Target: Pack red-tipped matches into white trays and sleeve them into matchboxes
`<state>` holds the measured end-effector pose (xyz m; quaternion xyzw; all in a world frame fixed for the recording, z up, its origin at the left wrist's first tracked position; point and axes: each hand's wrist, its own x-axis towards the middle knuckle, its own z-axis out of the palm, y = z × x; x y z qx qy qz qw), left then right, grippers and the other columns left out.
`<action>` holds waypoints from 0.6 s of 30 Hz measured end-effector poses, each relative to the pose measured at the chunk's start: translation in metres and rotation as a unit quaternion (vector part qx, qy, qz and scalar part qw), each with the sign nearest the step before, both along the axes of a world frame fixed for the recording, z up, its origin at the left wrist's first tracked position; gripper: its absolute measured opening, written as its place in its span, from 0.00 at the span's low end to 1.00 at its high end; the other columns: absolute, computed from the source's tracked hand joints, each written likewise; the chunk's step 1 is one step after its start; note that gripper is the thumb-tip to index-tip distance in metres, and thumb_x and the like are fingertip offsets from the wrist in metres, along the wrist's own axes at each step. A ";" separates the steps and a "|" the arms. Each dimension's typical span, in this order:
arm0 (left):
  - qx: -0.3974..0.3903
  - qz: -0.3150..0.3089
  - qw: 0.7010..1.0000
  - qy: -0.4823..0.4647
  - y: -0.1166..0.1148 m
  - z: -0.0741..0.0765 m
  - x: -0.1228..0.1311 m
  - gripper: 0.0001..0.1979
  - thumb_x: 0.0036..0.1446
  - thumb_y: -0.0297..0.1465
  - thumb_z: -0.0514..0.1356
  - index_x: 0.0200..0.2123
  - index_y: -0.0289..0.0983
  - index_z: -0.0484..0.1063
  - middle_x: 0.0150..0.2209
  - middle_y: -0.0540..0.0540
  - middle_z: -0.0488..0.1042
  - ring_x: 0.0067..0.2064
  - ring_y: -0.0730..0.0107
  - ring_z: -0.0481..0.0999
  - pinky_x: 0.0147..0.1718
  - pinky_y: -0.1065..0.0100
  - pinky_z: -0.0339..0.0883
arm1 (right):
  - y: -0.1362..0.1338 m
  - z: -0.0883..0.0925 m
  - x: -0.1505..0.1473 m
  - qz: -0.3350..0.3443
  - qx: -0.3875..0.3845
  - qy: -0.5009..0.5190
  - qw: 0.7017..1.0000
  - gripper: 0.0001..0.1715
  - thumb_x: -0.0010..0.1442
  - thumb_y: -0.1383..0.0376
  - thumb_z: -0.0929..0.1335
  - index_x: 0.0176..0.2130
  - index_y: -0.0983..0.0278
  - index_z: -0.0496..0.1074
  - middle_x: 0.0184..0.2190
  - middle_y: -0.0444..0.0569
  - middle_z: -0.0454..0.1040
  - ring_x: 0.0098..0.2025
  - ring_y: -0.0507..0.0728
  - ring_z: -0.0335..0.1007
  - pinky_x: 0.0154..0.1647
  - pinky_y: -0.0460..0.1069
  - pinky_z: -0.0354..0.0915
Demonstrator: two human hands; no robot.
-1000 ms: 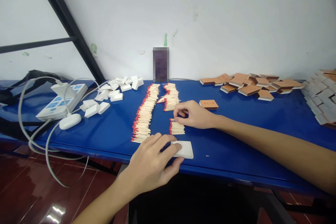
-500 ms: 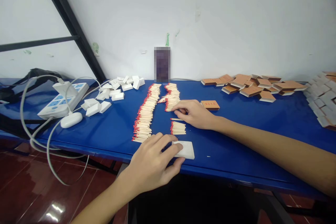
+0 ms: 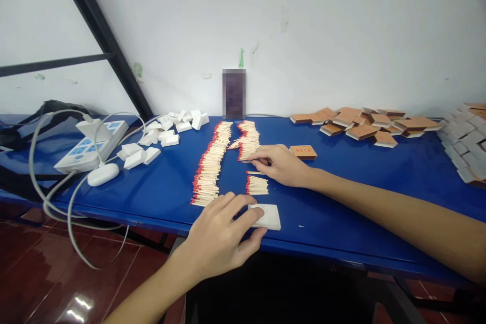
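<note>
Matches with red heads point(image 3: 208, 167) lie on the blue table point(image 3: 360, 197) in one long row, left of the middle, their heads toward the left. To the right of it is a shorter row point(image 3: 249, 135), where several matches stick out crookedly on the left side. The right hand point(image 3: 281, 164) is at the near end of this shorter row, thumb and forefinger bent toward each other; the tips are small in the view, so I cannot tell whether they are clamped on a match. Just nearer lies a single match point(image 3: 255, 172), and then a small group point(image 3: 258, 186). Nearer than this group, the left hand point(image 3: 224, 230) is clamped on the left end of a white tray point(image 3: 271, 216). Just beyond the right hand lies a printed orange matchbox point(image 3: 303, 152). Far on the right is a pile of orange boxes point(image 3: 361, 130); on the left, white trays point(image 3: 169, 139) lie scattered near a power strip point(image 3: 81, 154).
</note>
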<state>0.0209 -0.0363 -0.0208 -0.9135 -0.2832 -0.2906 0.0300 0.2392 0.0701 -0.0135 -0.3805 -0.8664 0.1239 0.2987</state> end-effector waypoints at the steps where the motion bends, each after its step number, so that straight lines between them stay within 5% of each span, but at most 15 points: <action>1: 0.000 0.000 1.000 0.001 0.000 0.000 0.000 0.07 0.65 0.31 0.57 0.45 0.38 0.71 0.45 0.43 0.76 0.41 0.62 0.75 0.41 0.59 0.70 | 0.000 0.000 0.000 0.001 0.001 -0.001 1.000 0.14 0.62 0.70 0.64 0.39 0.64 0.80 0.21 0.42 0.65 0.26 0.51 0.59 0.31 0.47 0.55; 18: -0.003 -0.006 1.000 -0.001 0.000 -0.001 0.000 0.07 0.65 0.31 0.58 0.45 0.38 0.70 0.45 0.44 0.75 0.40 0.61 0.74 0.40 0.59 0.70 | 0.002 -0.001 -0.001 -0.029 -0.027 0.015 0.999 0.08 0.59 0.67 0.66 0.32 0.64 0.75 0.19 0.38 0.60 0.23 0.49 0.55 0.28 0.46 0.52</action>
